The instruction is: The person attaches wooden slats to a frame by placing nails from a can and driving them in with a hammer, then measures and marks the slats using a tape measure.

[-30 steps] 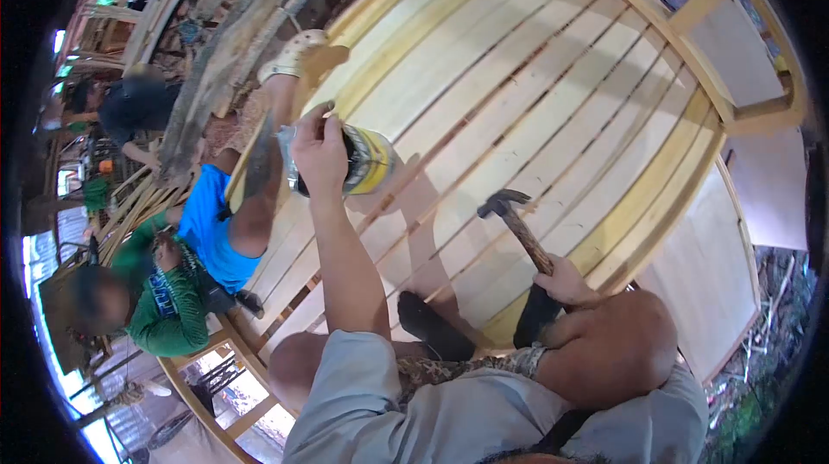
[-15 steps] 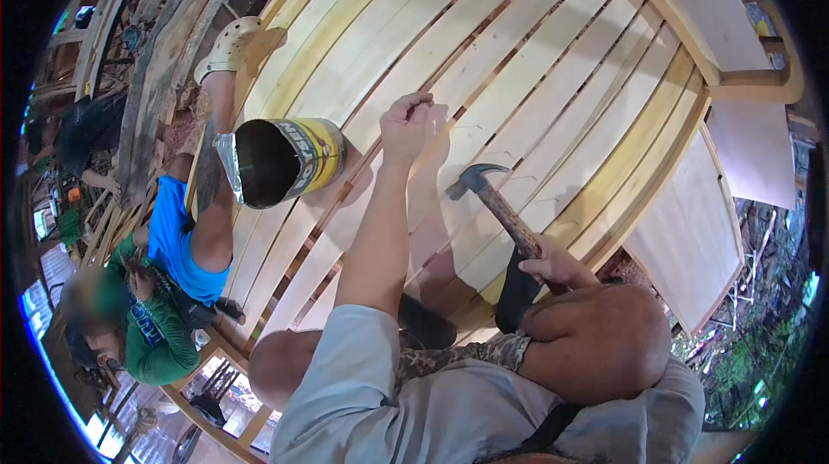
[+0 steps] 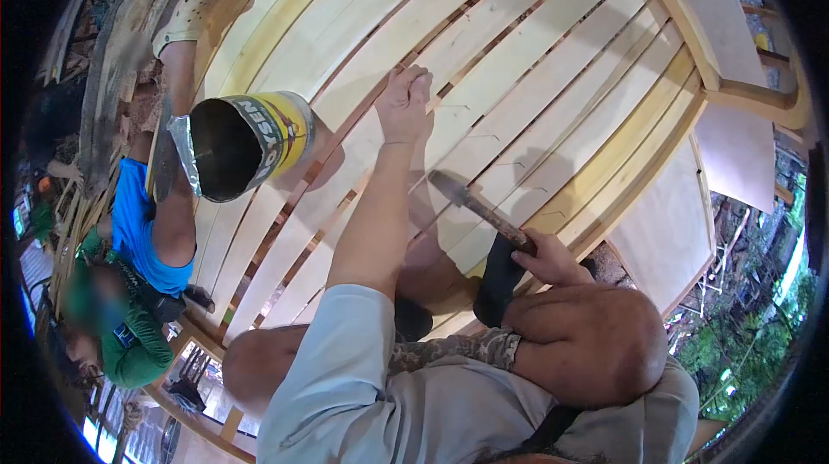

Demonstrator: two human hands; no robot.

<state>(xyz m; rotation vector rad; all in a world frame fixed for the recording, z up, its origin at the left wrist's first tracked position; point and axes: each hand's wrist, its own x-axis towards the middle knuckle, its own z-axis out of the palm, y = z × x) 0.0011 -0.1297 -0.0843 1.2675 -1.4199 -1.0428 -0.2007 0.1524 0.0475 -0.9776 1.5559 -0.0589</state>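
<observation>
My left hand [image 3: 403, 107] is closed, fingers pinched together, over the pale wooden slats [image 3: 363, 132] of a bed-like frame. Whatever lies between its fingertips is too small to make out. My right hand [image 3: 554, 258] grips the wooden handle of a hammer [image 3: 492, 219] near its end. The hammer's head hangs over the slats, pointing left, to the right of my left forearm. Several thin nails [image 3: 521, 163] stick up from the slats between the hammer and the frame's right edge. A tin can [image 3: 292, 129] with a yellow label lies tipped left of my left hand, its mouth facing left.
A co-worker in a green shirt [image 3: 142, 347] and blue shorts sits at the left, one leg reaching onto the frame's edge. Rough boards [image 3: 117, 101] lie beyond that leg. A flat panel [image 3: 669, 222] leans at the right, near the frame's curved rail [image 3: 643, 179].
The hammer's head has turned and swung slightly left, so its claw no longer shows clearly. My left hand seems nearer the slats. The view has shifted a little, moving the can leftward.
</observation>
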